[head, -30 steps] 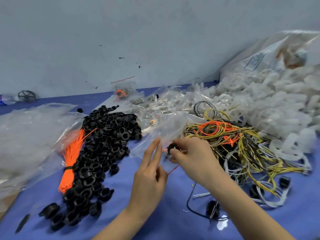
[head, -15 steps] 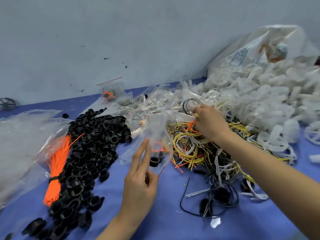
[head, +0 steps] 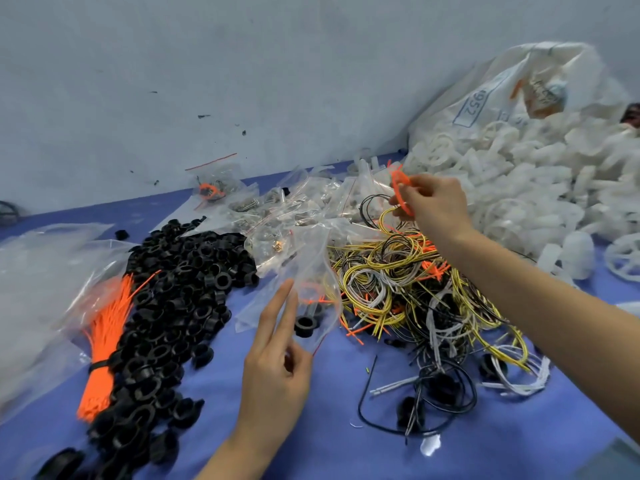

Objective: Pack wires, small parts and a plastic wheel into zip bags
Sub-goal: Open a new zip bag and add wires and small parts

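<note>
My left hand (head: 277,355) holds the edge of a clear zip bag (head: 304,292) at the table's middle. Inside the bag lie a black ring-shaped part (head: 304,325) and a thin orange wire. My right hand (head: 433,202) is raised above the tangled pile of yellow, black, white and orange wires (head: 408,282) and pinches a small coiled orange wire (head: 401,188). A heap of white plastic wheels (head: 519,188) fills the right side behind that hand.
A heap of black ring parts (head: 173,296) covers the blue table (head: 329,445) at left, beside a tied orange wire bundle (head: 104,351) in a large clear bag (head: 38,285). Filled zip bags (head: 277,209) lie by the grey wall. Loose black wires (head: 426,393) lie near front.
My right hand left the bag, reached into the wire pile and lifted out a coiled orange wire. The left hand kept hold of the bag, with the black ring inside.
</note>
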`<control>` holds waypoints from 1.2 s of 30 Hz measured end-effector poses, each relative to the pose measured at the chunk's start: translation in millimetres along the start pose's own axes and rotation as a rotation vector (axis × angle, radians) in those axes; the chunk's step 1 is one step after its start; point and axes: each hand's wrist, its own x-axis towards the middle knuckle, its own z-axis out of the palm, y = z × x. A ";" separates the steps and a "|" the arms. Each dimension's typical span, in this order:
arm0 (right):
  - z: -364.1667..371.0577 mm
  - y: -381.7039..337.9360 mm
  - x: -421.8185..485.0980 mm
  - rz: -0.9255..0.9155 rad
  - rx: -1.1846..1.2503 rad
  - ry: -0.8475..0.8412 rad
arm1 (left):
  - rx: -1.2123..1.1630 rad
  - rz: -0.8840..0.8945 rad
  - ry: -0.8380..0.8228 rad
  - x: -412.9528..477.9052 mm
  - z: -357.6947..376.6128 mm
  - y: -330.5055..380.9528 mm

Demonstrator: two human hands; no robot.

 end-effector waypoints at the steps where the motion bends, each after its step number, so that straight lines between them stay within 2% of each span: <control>1: 0.0 -3.7 -0.3 0.123 0.167 -0.020 | -0.005 -0.004 0.000 -0.2 0.1 0.1; 2: -0.8 -6.4 0.2 0.213 0.260 -0.045 | -0.011 -0.010 -0.001 -0.2 0.2 0.4; 6: -12.5 -18.4 9.8 0.515 0.375 -0.091 | -0.033 -0.034 -0.005 0.0 -0.2 1.1; 8: -19.6 -26.8 13.9 0.699 0.547 -0.144 | -0.036 -0.040 -0.009 0.1 -0.6 1.1; 9: -22.4 -31.1 15.5 0.723 0.629 -0.138 | -0.034 -0.040 -0.012 0.1 -0.7 1.2; 10: -23.8 -34.7 16.8 0.684 0.681 -0.111 | -0.030 -0.035 -0.015 0.2 -0.7 1.3; 12: -21.2 -40.3 16.4 0.463 0.699 -0.028 | -0.025 -0.023 -0.017 0.5 -0.1 1.1; 14: -15.1 -43.8 9.6 0.160 0.532 -0.028 | -0.034 -0.027 -0.021 0.4 0.3 0.8; 15: -9.7 -41.2 5.6 -0.021 0.353 -0.049 | -0.042 -0.033 -0.019 0.0 0.2 0.5; 17: 2.9 -27.3 -2.1 -0.428 -0.249 -0.124 | -0.058 -0.052 -0.015 -0.8 0.1 -0.8; 18: 10.4 -17.2 -6.7 -0.566 -0.560 -0.223 | -0.059 -0.062 -0.013 -1.3 0.0 -1.0; 19: 16.7 -5.0 -11.1 -0.623 -0.806 -0.352 | -0.056 -0.065 -0.012 -1.7 -0.3 -0.8; 20: 21.3 7.6 -15.7 -0.594 -0.973 -0.489 | -0.052 -0.061 -0.014 -1.9 -0.8 -0.4; 22: 22.8 26.7 -24.2 -0.466 -1.100 -0.676 | -0.042 -0.042 -0.022 -0.9 -1.9 0.7; 26: 16.3 35.8 -26.0 -0.438 -1.037 -0.669 | -0.043 -0.034 -0.043 1.3 -1.8 0.4; 30: 13.9 29.2 -22.9 -0.399 -1.076 -0.729 | -0.037 -0.010 -0.040 0.5 -2.0 0.9; 33: 10.1 20.3 -15.9 -0.294 -0.990 -0.667 | -0.013 0.001 -0.037 0.6 -2.0 0.3; 36: 0.6 11.0 -2.4 -0.082 -0.569 -0.366 | -0.028 -0.007 -0.047 -0.1 -2.0 -1.0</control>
